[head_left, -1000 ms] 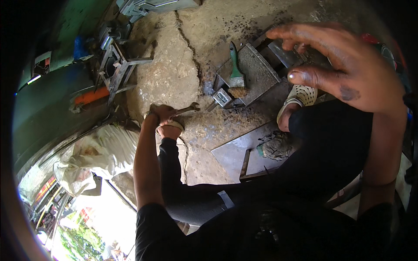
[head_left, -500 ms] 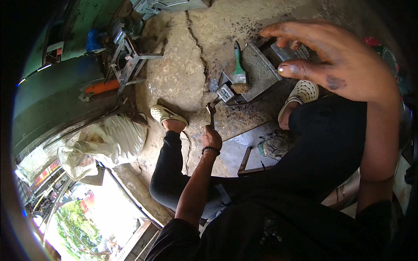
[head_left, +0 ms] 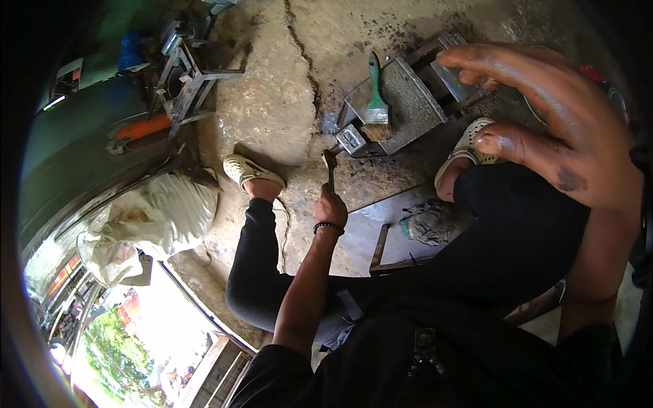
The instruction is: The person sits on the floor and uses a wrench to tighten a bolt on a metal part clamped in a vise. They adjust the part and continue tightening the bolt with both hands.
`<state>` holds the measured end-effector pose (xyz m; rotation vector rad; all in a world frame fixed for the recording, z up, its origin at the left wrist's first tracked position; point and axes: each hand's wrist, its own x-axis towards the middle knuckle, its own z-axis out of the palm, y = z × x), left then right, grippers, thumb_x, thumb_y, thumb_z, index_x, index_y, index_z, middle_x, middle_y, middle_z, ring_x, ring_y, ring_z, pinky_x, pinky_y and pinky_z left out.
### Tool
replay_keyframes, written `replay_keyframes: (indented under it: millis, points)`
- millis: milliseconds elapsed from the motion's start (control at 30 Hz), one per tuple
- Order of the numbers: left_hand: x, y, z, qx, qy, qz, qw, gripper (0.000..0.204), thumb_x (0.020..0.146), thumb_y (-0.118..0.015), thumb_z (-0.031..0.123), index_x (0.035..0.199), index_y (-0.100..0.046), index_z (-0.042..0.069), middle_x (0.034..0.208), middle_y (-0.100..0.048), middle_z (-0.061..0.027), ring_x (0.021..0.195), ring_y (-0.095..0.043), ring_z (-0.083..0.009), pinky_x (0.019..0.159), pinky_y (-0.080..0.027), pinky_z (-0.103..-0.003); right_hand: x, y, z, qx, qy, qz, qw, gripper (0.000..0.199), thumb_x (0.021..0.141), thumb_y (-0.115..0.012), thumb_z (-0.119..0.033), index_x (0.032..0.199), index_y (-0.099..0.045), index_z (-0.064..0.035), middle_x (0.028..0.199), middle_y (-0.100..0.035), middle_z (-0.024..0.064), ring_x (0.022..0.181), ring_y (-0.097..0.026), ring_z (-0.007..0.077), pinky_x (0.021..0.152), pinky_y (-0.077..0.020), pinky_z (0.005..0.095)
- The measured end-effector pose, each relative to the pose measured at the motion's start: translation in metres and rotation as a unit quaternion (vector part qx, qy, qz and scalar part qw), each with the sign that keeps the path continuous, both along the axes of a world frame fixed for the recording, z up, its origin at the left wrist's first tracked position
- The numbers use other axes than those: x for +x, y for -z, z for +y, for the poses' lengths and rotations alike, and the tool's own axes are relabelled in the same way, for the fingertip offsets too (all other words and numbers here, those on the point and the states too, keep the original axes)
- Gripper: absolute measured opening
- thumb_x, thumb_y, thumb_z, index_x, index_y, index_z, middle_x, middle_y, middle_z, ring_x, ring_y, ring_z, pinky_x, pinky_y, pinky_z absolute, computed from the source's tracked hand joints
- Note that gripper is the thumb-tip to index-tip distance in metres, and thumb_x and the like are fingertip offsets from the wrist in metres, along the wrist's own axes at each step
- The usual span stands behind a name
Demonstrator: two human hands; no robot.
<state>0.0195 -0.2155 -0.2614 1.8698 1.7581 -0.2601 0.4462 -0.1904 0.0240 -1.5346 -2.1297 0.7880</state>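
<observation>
A hammer [head_left: 330,165] is gripped in the closed left hand [head_left: 331,207], near a small metal block [head_left: 352,139]. The right hand [head_left: 551,126] is raised, fingers spread, beside a green brush [head_left: 375,95].

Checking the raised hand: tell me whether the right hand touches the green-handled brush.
Apart. The head view shows the right hand raised with fingers spread, bare metal plate between it and the green-handled brush.

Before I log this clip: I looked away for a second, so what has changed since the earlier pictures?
The left hand left the raised knee and reached forward; it now grips a hammer whose head points at the small metal block. The left leg stretched out along the floor. The right hand stays spread and empty near the camera, and the green brush still lies on the steel plate.
</observation>
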Motion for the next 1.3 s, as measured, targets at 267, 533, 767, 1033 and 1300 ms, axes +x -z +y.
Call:
replay_keyframes:
  millis: [267, 533, 767, 1033, 1300]
  points:
    - [-0.035, -0.004, 0.146, -0.360, -0.083, 0.013, 0.929, 0.035, 0.099, -0.052, 0.028, 0.125, -0.063, 0.008, 0.069, -0.063, -0.0063, 0.049, -0.057, -0.0145, 0.042, -0.045, -0.033, -0.028, 0.010, 0.014, 0.028, 0.042, 0.121, 0.991, 0.059, 0.087, -0.071, -0.024, 0.138, -0.051, -0.0009, 0.136, -0.058, 0.0154, 0.118, -0.060, 0.0294, 0.103, -0.0468, 0.0428]
    - [0.021, 0.025, 0.323, -0.583, 0.044, 0.146, 0.798, 0.024, 0.101, -0.050, 0.021, 0.117, -0.067, 0.017, 0.063, -0.051, 0.0047, 0.043, -0.032, -0.0041, 0.038, -0.028, -0.022, 0.001, -0.003, 0.015, -0.157, 0.063, 0.000, 0.986, 0.061, 0.084, -0.071, -0.015, 0.139, -0.049, 0.0008, 0.139, -0.056, 0.0154, 0.121, -0.057, 0.0284, 0.104, -0.0451, 0.0418]
    - [-0.024, 0.004, 0.301, -0.510, 0.080, 0.084, 0.852, 0.030, 0.096, -0.059, 0.034, 0.077, -0.059, 0.011, 0.059, -0.050, 0.0052, 0.042, -0.039, -0.0062, 0.038, -0.032, -0.026, 0.000, 0.011, 0.009, -0.121, 0.111, 0.054, 0.985, 0.058, 0.087, -0.071, -0.023, 0.136, -0.052, 0.0016, 0.128, -0.060, 0.0168, 0.113, -0.060, 0.0275, 0.100, -0.0463, 0.0409]
    - [-0.088, -0.031, 0.120, 0.012, 0.238, 0.111, 0.965, 0.030, 0.097, -0.052, 0.027, 0.114, -0.052, 0.002, 0.092, -0.067, -0.0299, 0.090, -0.065, -0.0476, 0.075, -0.052, -0.056, 0.005, 0.000, -0.010, -0.001, 0.031, -0.007, 0.999, 0.056, 0.088, -0.070, -0.028, 0.136, -0.054, -0.0036, 0.130, -0.061, 0.0137, 0.114, -0.059, 0.0264, 0.102, -0.0451, 0.0413]
    - [-0.010, -0.019, -0.008, 0.017, -0.022, 0.045, 0.999, 0.027, 0.098, -0.046, 0.019, 0.122, -0.049, 0.007, 0.097, -0.065, -0.0301, 0.089, -0.061, -0.0528, 0.074, -0.047, -0.061, 0.002, -0.010, -0.017, 0.005, 0.015, -0.033, 0.999, 0.057, 0.090, -0.069, -0.033, 0.136, -0.054, -0.0020, 0.122, -0.063, 0.0156, 0.110, -0.060, 0.0290, 0.096, -0.0485, 0.0428]
